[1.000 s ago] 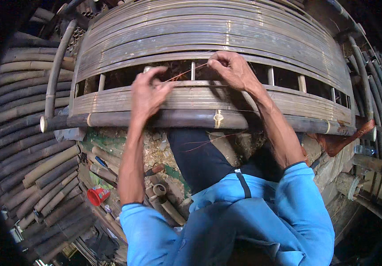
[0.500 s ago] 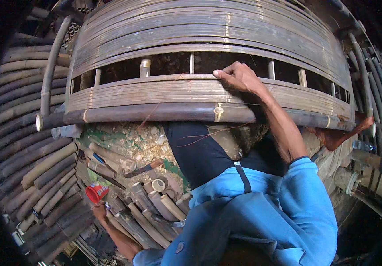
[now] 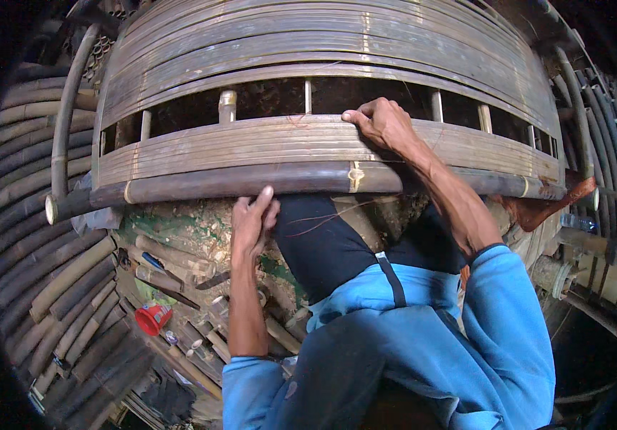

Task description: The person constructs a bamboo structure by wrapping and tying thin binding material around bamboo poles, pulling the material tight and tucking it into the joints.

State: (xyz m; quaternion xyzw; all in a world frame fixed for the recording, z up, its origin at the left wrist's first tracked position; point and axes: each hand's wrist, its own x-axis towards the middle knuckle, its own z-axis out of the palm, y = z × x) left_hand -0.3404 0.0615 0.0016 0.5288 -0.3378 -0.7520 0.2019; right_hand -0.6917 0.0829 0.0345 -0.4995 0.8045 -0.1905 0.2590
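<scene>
My right hand (image 3: 387, 127) is closed over the upper edge of a narrow panel of bamboo slats (image 3: 230, 145), its thumb lying along that edge. A thick dark bamboo pole (image 3: 251, 180) runs along the front, just below the slats. My left hand (image 3: 252, 221) is raised beside the pole's lower side, fingers loosely bent and apart, with nothing visible in it. Thin reddish wire (image 3: 323, 218) trails over my dark trousers below the pole. Beyond an open gap with short upright bamboo pegs (image 3: 227, 107) lies the wider slatted surface (image 3: 294, 54).
At lower left a red cup (image 3: 152, 319) stands among cut bamboo pieces (image 3: 187, 344) and a blue-handled tool (image 3: 156, 261). Stacked bamboo poles (image 3: 29, 172) fill the left side. A bare foot (image 3: 556, 204) and a plastic bottle (image 3: 578, 222) are at right.
My left hand has left the red cup at lower left and come up and right to the front pole. My right hand keeps its place on the slat edge. The view has shifted slightly.
</scene>
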